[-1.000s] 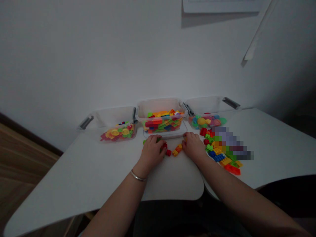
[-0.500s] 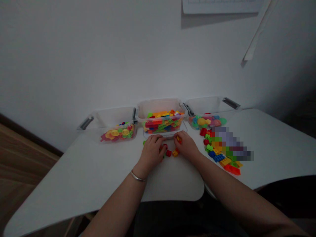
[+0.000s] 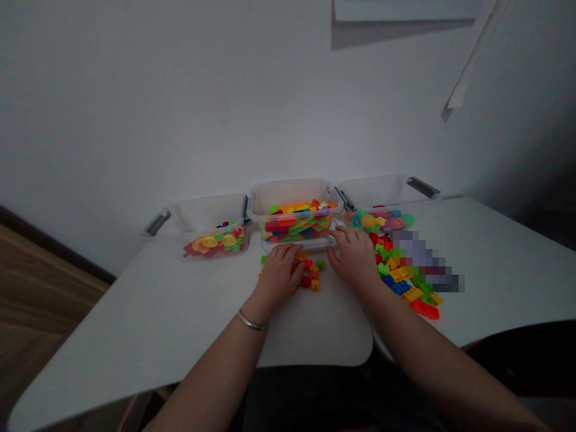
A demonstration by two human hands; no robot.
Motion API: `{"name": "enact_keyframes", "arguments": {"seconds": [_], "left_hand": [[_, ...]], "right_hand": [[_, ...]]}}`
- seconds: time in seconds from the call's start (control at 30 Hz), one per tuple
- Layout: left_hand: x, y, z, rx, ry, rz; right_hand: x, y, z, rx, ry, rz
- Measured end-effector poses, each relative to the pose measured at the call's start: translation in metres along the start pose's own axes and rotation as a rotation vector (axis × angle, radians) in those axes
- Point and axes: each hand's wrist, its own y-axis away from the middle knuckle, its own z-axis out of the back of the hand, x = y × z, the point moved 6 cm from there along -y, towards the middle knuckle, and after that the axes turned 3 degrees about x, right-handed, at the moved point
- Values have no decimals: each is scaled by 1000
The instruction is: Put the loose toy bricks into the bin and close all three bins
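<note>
In the middle of the frame, small red, orange and green plastic toy bricks (image 3: pixel 308 279), light, stiff and best pinched by their edges, lie just beside the cupped left hand (image 3: pixel 278 277), its grip unclear, while the open right hand (image 3: pixel 355 258) rests beside a clear plastic bin (image 3: pixel 292 195).

Right hand (image 3: pixel 355 259) farther right — small plastic bricks (image 3: pixel 308 273) now bunched beside left hand (image 3: pixel 278 277)

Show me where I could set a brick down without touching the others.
Bare white table lies left of the left hand, and also right of the spread bricks. More lies nearer the edge, below the right hand. Crowded: the heap of bricks between the hands, and along the clear bins.
</note>
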Motion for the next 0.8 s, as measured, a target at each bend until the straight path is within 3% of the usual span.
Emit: {"name": "enact_keyframes", "arguments": {"seconds": [0.13,0.33,0.47,0.8], "left_hand": [[0,0,-2,17,-1,7],[0,-1,-3,22,-3,-1],[-1,0,-4,29,-3,-9],[-1,-2,-3,27,5,-14]], "right_hand": [[-39,12,9,-1,301,-279],[-72,15,-6,169,425,-459],[-71,13,-8,223,422,-426],[-35,15,-7,230,347,-270]]}}
